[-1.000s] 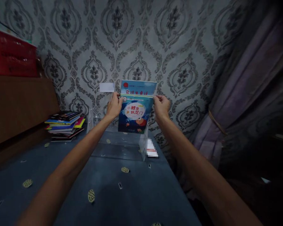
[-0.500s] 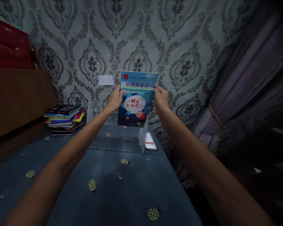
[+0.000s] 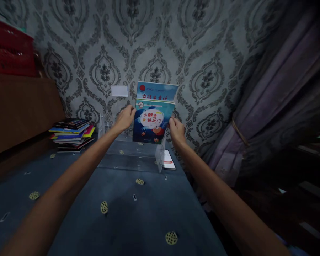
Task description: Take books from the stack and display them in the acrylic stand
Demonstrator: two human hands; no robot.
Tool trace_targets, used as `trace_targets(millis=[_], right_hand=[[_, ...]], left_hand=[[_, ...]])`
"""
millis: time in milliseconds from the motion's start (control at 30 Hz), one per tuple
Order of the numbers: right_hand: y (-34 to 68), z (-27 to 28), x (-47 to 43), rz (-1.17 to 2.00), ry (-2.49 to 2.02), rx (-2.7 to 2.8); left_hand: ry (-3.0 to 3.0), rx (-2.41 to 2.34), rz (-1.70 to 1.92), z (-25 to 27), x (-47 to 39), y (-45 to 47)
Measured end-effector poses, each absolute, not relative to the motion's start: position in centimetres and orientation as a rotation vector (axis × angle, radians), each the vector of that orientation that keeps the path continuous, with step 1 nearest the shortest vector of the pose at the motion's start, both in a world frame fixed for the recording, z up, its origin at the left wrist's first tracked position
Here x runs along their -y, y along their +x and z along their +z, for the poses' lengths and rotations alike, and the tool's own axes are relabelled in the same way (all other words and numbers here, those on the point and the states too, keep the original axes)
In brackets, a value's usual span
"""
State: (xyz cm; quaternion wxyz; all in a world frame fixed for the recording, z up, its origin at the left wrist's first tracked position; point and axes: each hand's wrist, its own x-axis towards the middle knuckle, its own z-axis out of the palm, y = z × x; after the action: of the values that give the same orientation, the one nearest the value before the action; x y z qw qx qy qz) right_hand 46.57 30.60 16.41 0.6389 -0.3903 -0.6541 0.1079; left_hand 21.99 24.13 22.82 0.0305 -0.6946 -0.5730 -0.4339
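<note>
The front book (image 3: 152, 120) stood upright between my hands, a little ahead of me, its dark blue cover facing my way. The back book (image 3: 157, 91) rose behind it, its pale blue top showing above the front one's upper edge. Both were at the right part of the clear rack (image 3: 128, 163) on the bench (image 3: 122, 227); whether their lower edges rested in it, I could not tell.

My left hand (image 3: 126, 117) was at the front book's left edge, just below the top corner, fingers curled in and mostly closed, the tips against the edge. My right hand (image 3: 176, 130) was at the right edge, somewhat lower, about halfway down, also partly closed, with thumb and fingertips at the cover's side. I could not tell whether either hand was gripping the book or only pressing on its edges.

Just beside the rack's right end, below my right hand, lay the phone (image 3: 169, 160), screen lit. Well to the left of my left hand, the pile of books (image 3: 72, 134) sat on the bench beside the brown cabinet (image 3: 18, 113).
</note>
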Motion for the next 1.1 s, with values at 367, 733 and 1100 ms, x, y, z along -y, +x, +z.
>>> trace_targets(millis=[367,733,1100], right_hand=[[46.0,15.8,-28.4,0.251,-0.976,1.608],[44.9,15.6,-27.8,0.255,-1.03,1.554],[45.9,18.9,-28.3,0.245,-1.04,1.511]], left_hand=[[-2.095,1.846,-1.138,23.0,-23.1,23.2],[-2.083,1.838,-1.107,23.2,-23.5,23.1],[-2.064,1.806,-1.052,24.4,-22.8,22.6]])
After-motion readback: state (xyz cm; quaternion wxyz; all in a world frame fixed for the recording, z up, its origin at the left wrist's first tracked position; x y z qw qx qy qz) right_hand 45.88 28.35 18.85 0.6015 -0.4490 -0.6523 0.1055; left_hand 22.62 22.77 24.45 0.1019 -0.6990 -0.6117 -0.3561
